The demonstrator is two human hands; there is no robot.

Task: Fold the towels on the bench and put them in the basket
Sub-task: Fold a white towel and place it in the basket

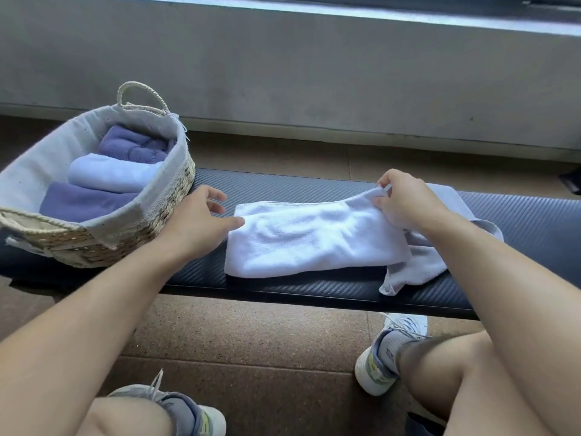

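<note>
A white towel (pixel 308 237) lies partly folded on the dark bench (pixel 534 215). My right hand (pixel 408 199) pinches its upper right edge. My left hand (pixel 201 215) rests beside the towel's left edge, fingers relaxed, thumb tip touching the cloth. A pale grey towel (pixel 427 262) lies crumpled under the white one's right end and hangs over the bench's front edge. The woven basket (pixel 169 196) with a cloth lining stands at the bench's left end. It holds three folded towels: purple (pixel 132 143), light blue (pixel 110 171), purple (pixel 81 199).
A grey concrete wall (pixel 314 73) runs behind the bench. Brown tiled floor (pixel 251 335) lies in front of it. My knees and sneakers (pixel 386 350) sit below the bench's front edge.
</note>
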